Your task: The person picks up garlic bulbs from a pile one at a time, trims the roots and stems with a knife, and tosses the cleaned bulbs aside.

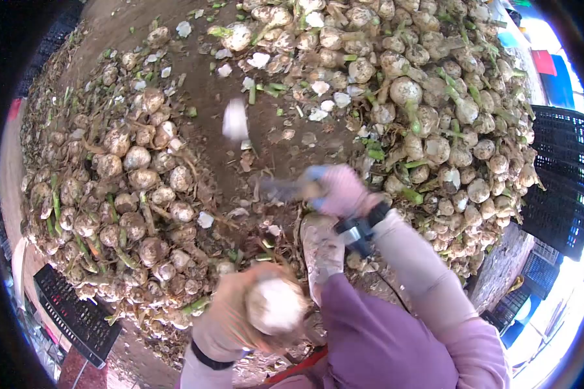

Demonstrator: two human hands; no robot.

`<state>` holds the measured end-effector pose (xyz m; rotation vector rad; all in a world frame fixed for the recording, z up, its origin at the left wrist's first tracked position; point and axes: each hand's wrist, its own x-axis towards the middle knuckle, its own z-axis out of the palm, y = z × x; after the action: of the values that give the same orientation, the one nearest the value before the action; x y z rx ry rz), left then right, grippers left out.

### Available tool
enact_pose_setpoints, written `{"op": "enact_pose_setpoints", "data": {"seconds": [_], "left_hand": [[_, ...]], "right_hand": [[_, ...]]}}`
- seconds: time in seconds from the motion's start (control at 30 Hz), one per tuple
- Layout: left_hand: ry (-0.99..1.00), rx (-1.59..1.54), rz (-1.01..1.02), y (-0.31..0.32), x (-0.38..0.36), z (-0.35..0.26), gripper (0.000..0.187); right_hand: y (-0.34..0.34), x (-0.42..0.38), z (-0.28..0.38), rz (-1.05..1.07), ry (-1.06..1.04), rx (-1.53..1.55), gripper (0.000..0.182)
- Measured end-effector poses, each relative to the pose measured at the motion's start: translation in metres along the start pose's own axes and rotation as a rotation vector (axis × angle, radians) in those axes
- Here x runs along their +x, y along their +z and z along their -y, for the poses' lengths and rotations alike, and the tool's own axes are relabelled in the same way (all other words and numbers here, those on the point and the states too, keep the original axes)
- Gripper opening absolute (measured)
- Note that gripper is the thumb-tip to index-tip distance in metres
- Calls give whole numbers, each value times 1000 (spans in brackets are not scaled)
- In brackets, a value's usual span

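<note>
My left hand [226, 308], in a pale glove with a dark band at the wrist, is closed around a garlic bulb [277, 306] whose white face points up. My right hand [341, 192] wears a pink and blue glove and grips a knife; the knife's grey blade [278, 190] is smeared by motion and points left, away from the bulb. A blurred white piece [235, 120] shows above the bare soil ahead of the blade. A black device [355, 235] is strapped at my right wrist.
Heaps of garlic bulbs lie left [136, 178] and right [435, 149], with bare soil [266, 146] between them carrying white scraps and green stem pieces. Black crates stand at the right [558, 175] and lower left [78, 318]. My purple-clad knee [383, 330] is in front.
</note>
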<state>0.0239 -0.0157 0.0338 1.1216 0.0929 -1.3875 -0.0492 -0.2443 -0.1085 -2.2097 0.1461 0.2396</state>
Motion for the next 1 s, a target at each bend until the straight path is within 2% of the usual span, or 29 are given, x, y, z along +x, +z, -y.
{"op": "enact_pose_setpoints", "data": {"seconds": [0.03,0.07,0.1,0.17,0.2,0.23,0.27,0.3,0.33,0.37,0.43,0.47,0.5,0.57,0.6,0.63,0.7,0.73,0.77,0.8,0.83,0.87,0.9,0.97,1.0], "left_hand": [[273,591,141,0,-5,-2,63],[169,360,24,4,-5,-1,69],[371,359,-92,5,0,0,66],[248,-106,-306,2,10,-2,52],[383,-182,-10,-20,17,-1,41],[452,-335,-134,-7,21,-4,46],[537,-504,-60,-7,27,-2,44],[618,-672,18,-8,32,2,42],[659,-628,79,-11,36,9,34],[656,-822,11,-1,38,16,32],[665,-894,203,16,51,16,35],[726,-911,454,18,62,16,37],[725,-916,456,16,59,21,37],[638,-1079,427,4,47,27,31],[762,-1022,542,-5,55,26,36],[884,-958,644,-10,62,18,43],[762,-952,635,-7,59,-4,30],[702,-1003,7,7,38,0,34],[699,-1002,10,0,35,14,34],[667,-973,98,-14,39,32,33],[631,-944,187,-4,46,20,32],[500,-988,-147,16,40,9,33],[605,-979,-43,14,45,20,37],[593,-947,91,21,51,18,35],[590,-950,92,20,56,20,35]], "right_hand": [[-10,-1,-1,-48,57,17,17],[-17,-3,5,-51,81,33,17],[-25,-7,14,-77,111,39,17],[-23,-12,22,-133,113,315,17],[-22,-15,33,-113,141,469,15],[-22,-18,45,-90,175,623,12],[-22,-20,56,-19,167,634,9],[-16,-27,66,27,258,819,8],[-13,-28,71,60,219,824,7],[-11,-27,75,94,176,826,7],[-12,-22,80,109,33,716,13],[-17,-18,84,75,-97,592,12],[-11,-19,78,76,-94,588,12],[18,-19,48,175,186,622,10],[33,-30,32,174,234,635,10],[33,-41,30,115,275,704,17],[38,-54,23,74,364,990,15],[27,-51,31,59,410,947,12],[22,-48,38,55,410,948,12],[19,-44,45,33,351,981,11],[17,-41,51,10,295,1012,11],[13,-39,56,16,238,939,10],[4,-33,64,58,195,746,11],[-2,-28,74,59,142,732,14],[-5,-24,76,58,146,731,14]]}}
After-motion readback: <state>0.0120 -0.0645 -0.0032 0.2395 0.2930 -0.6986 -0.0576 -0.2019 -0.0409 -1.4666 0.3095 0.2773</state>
